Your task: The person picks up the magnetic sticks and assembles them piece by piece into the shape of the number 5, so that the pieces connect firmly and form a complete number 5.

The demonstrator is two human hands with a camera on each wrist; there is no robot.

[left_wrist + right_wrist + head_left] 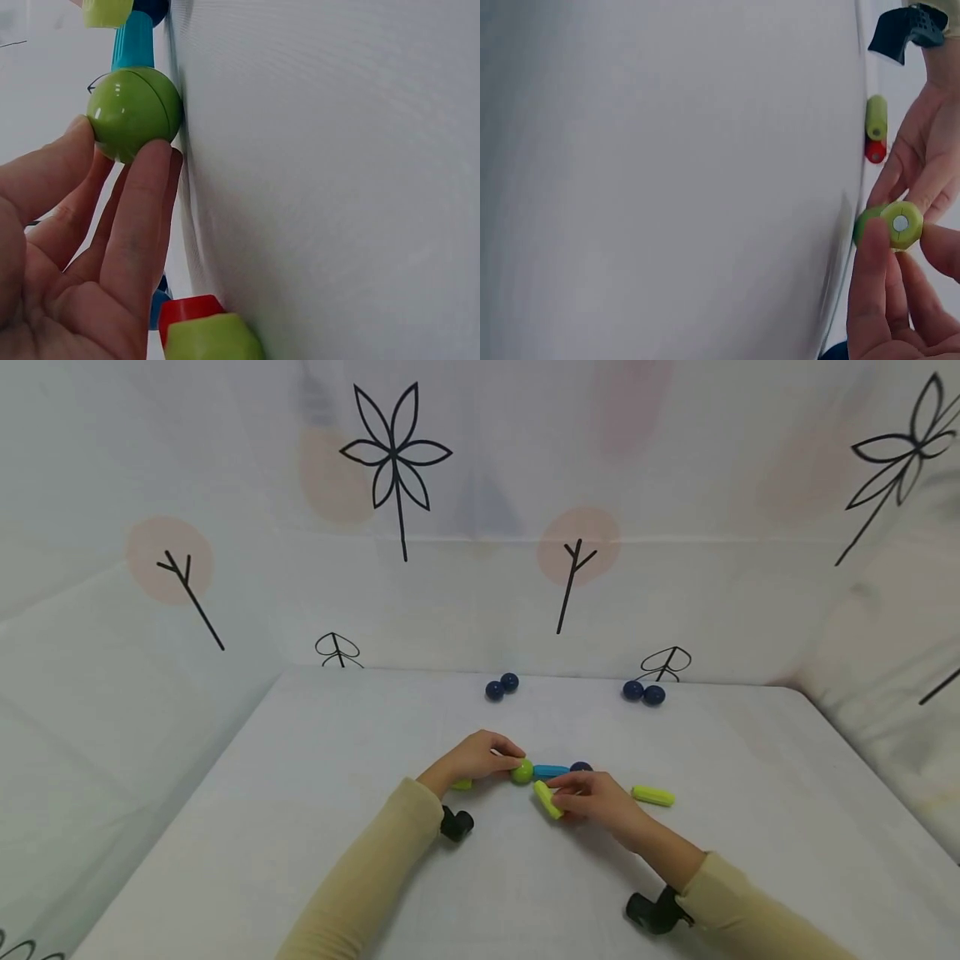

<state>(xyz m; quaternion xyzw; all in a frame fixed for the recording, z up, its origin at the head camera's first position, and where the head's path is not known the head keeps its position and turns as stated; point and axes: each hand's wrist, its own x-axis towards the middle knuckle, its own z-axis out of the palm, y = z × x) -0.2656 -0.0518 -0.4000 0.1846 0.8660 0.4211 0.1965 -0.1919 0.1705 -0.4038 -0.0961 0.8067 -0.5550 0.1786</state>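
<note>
My left hand pinches a shiny green ball between thumb and fingertips, close over the white table. From the ball a blue stick runs right to a dark blue ball, partly covered by the other hand. My right hand grips a yellow-green stick between thumb and fingers, tilted just in front of the green ball. Its end in the right wrist view shows a round silvery disc. In the left wrist view the blue stick meets the green ball opposite the fingers.
Two dark blue balls lie at the back middle, two more at the back right. A yellow-green stick lies right of my right hand. Another yellow-green stick lies beside a red stick near my left wrist.
</note>
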